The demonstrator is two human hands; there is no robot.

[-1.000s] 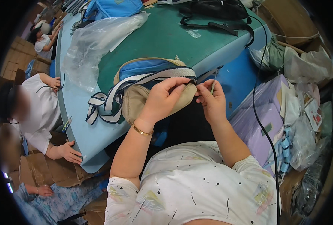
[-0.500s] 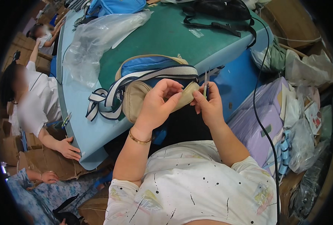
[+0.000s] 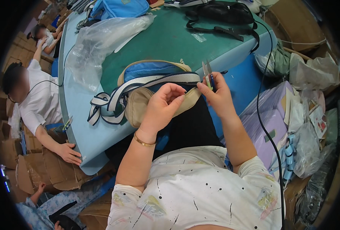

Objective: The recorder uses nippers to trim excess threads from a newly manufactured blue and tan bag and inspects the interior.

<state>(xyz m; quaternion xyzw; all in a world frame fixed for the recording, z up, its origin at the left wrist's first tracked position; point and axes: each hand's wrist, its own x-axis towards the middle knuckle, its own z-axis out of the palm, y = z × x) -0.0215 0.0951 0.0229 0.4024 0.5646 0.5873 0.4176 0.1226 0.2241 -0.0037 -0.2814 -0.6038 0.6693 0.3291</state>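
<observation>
A beige bag with blue lining lies at the near edge of the table, partly overhanging it. Its striped white and navy strap crosses the top and bunches up at the left. My left hand is closed in a pinch on the bag's near edge. Small scissors with green and blue handles sit in my right hand, blades pointing up and slightly apart. The thumb and a finger of that hand also meet at the right end of the bag's edge. My fingers hide whatever small bit lies between them.
Clear plastic, a blue bag and a black bag lie on the green-topped table. A co-worker's hand rests on its left corner. A black cable hangs at right, before plastic-wrapped purple goods.
My right hand has shifted slightly, and the scissors now lean left with their blades more visibly parted. My left hand stays on the bag. At left, the co-workers have moved a little.
</observation>
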